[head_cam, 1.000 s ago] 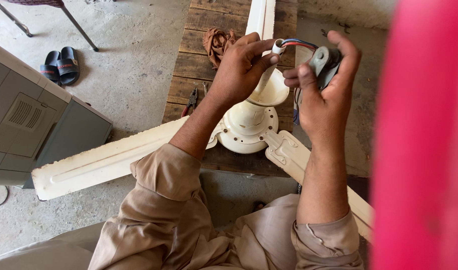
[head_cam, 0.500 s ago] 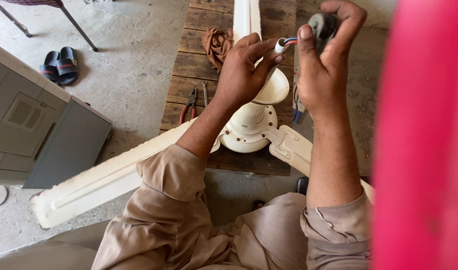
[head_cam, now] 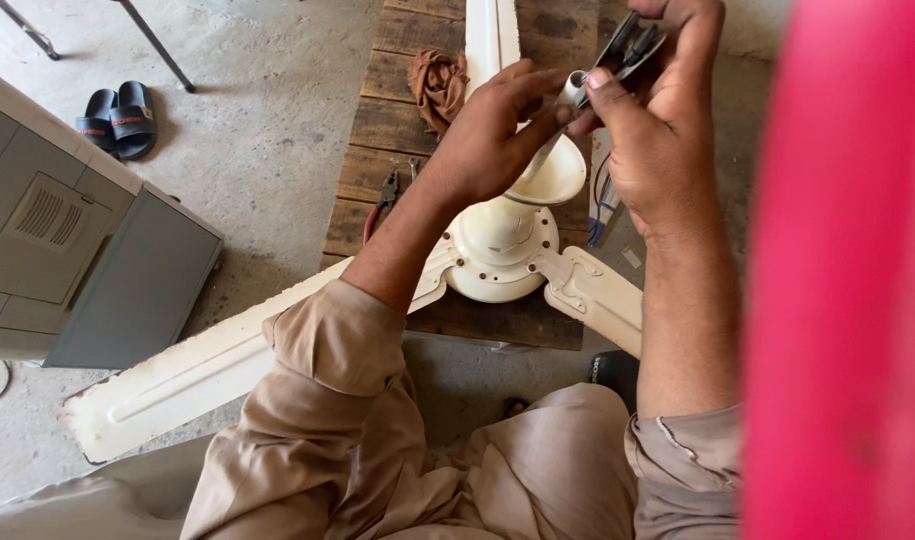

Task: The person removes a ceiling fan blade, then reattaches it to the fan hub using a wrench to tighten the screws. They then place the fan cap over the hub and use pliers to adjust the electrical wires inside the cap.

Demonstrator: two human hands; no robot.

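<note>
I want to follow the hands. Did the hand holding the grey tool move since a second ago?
Yes. The right hand with the grey tool has gone farther from the body, up along the wooden table, measured against the fan's round hub.

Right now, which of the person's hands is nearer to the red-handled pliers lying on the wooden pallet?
Left. The left hand is raised just right of the red-handled pliers; the right hand is farther right, beyond the white ceiling fan's hub.

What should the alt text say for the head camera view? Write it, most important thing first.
Two bare hands work over a cream ceiling fan lying on a wooden pallet: the left hand pinches the fan's rod tip, the right hand holds a dark metal tool. Pliers, a brown rag and sandals lie nearby.
</note>
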